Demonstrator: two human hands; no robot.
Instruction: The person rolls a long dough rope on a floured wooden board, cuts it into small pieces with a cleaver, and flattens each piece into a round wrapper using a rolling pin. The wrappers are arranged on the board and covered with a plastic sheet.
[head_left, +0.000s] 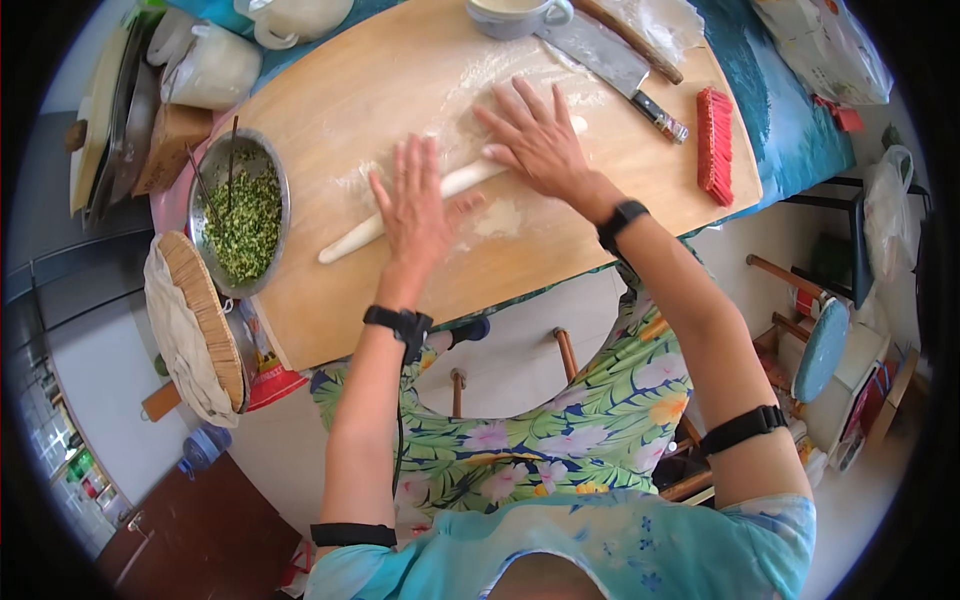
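A long rope of pale dough (471, 177) lies slantwise across a floured wooden board (330, 315). My left hand (417, 199) rests flat over its left part, fingers pointing away from me and the thumb spread to the right. Over the right part lies my right hand (536, 142), palm down with the fingers apart. Both hands hide stretches of the rope. Its left end shows past my left hand, and a small tip shows to the right of my right hand. Loose flour (495, 67) dusts the board around them.
A metal bowl (283, 187) of chopped green filling with chopsticks stands at the board's left. At the far right lie a cleaver (596, 52), a wooden rolling pin (634, 37) and a red brush (715, 146). A light-coloured cup (510, 19) stands at the far edge.
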